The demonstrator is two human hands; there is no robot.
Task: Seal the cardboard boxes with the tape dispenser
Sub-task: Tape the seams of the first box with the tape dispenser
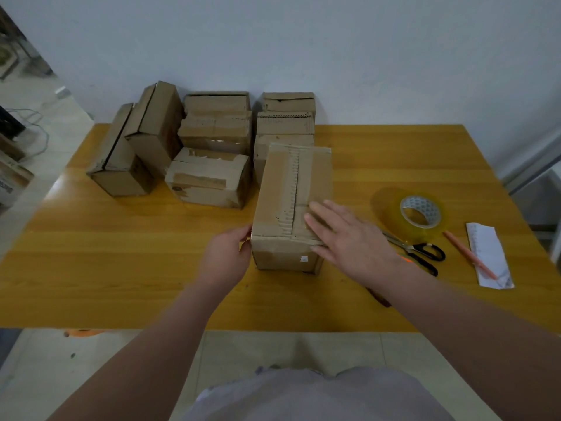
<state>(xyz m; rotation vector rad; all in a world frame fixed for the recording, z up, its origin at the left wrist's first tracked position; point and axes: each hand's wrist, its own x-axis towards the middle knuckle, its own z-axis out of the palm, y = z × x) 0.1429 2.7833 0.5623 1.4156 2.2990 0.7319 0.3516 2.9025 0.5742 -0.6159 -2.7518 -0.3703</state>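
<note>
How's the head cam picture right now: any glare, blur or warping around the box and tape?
Head view: dim, flat light with soft shadows; a pale sheen on the table near its left edge; wide-angle bowing toward the frame edges; slightly soft overall, yet the top seam of the front box and the tape roll read clearly.

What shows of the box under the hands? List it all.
The cardboard box is brown, worn, oblong, lying lengthwise away from the person on the yellow table. Its top flaps are closed, a ragged seam running down the middle. The right hand lies flat on its near top; the left hand holds its near left corner.
</note>
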